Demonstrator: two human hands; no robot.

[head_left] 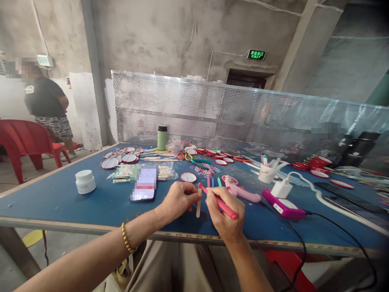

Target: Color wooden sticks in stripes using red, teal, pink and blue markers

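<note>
Between the fingertips of my left hand [182,198] is a wooden craft stick [198,209], held upright over the near part of the table; its top end is coloured red. My right hand [226,211] is closed around a red marker pen [223,206] in a writing grip. The marker's tip is at the stick's red end, touching or very close to it. A phone [145,185] with a lit screen lies left of my left hand. Beyond my right hand is a pink hot glue gun [243,191], with several coloured markers [212,181] beside it.
Farther back lie round red-rimmed discs [130,158], bagged sticks [165,170], pliers [200,162] and a green bottle [162,138]. A white jar [85,181] stands left. Right are a pen cup [267,172], a purple power strip [284,205] and cables. A perforated metal screen [188,109] borders the table.
</note>
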